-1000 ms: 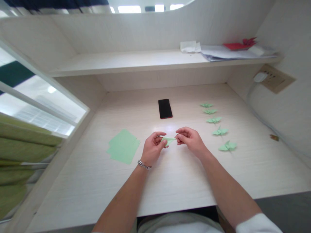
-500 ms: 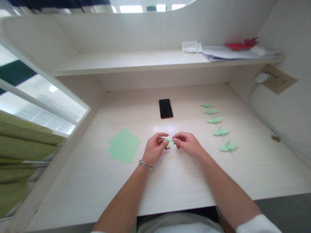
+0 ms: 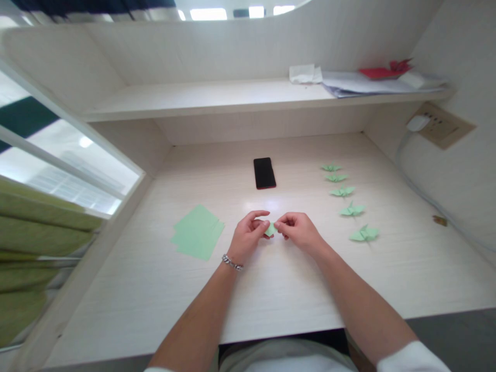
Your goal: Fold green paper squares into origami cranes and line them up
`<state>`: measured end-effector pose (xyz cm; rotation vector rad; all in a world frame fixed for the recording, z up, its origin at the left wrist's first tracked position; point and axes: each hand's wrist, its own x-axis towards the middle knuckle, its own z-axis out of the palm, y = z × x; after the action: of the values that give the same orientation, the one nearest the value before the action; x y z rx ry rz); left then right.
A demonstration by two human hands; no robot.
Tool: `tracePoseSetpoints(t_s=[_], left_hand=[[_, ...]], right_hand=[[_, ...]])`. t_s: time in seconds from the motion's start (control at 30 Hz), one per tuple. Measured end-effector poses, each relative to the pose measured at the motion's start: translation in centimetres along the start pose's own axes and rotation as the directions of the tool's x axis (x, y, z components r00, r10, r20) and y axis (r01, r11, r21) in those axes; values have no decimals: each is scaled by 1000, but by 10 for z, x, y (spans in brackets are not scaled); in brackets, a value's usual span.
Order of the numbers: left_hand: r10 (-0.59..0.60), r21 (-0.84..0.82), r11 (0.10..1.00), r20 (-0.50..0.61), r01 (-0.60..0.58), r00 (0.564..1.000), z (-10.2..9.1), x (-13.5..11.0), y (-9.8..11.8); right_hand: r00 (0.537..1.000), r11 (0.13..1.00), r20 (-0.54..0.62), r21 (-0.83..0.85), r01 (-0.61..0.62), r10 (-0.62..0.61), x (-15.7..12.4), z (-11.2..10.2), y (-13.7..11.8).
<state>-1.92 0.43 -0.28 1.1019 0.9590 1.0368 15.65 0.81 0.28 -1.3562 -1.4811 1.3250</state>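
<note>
Between my two hands is a small folded piece of green paper (image 3: 270,230), partly covered by the fingers. My left hand (image 3: 250,233) pinches its left side between thumb and fingers. At its right edge, the thumb and fingertips of my right hand (image 3: 296,227) are closed on the paper. Left of my hands lies a small stack of flat green paper sheets (image 3: 199,232), slightly fanned. To the right, several folded green paper cranes stand in a row, the nearest paper crane (image 3: 365,234) being the largest in view.
A black phone (image 3: 264,173) lies on the desk (image 3: 282,294) beyond my hands. Above the back runs a shelf (image 3: 194,98) with white papers (image 3: 349,85) and a red folded paper piece (image 3: 382,74). A charger cable (image 3: 422,194) hangs from the wall socket (image 3: 444,125) at right.
The folded paper has turned slightly and shows a smaller, more pointed green face between the fingers. My right hand has shifted very slightly; all else is still.
</note>
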Motion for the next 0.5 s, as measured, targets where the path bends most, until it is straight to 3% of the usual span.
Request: tracePoseSetpoints(t_s=[0.37, 0.5], left_hand=[[41, 136, 990, 24, -44, 999, 2, -2, 0], [48, 173, 983, 34, -53, 998, 2, -4, -2]], right_hand=[[996, 982, 74, 174, -67, 54, 2, 2, 3], [997, 993, 78, 108, -37, 29, 4, 2, 7]])
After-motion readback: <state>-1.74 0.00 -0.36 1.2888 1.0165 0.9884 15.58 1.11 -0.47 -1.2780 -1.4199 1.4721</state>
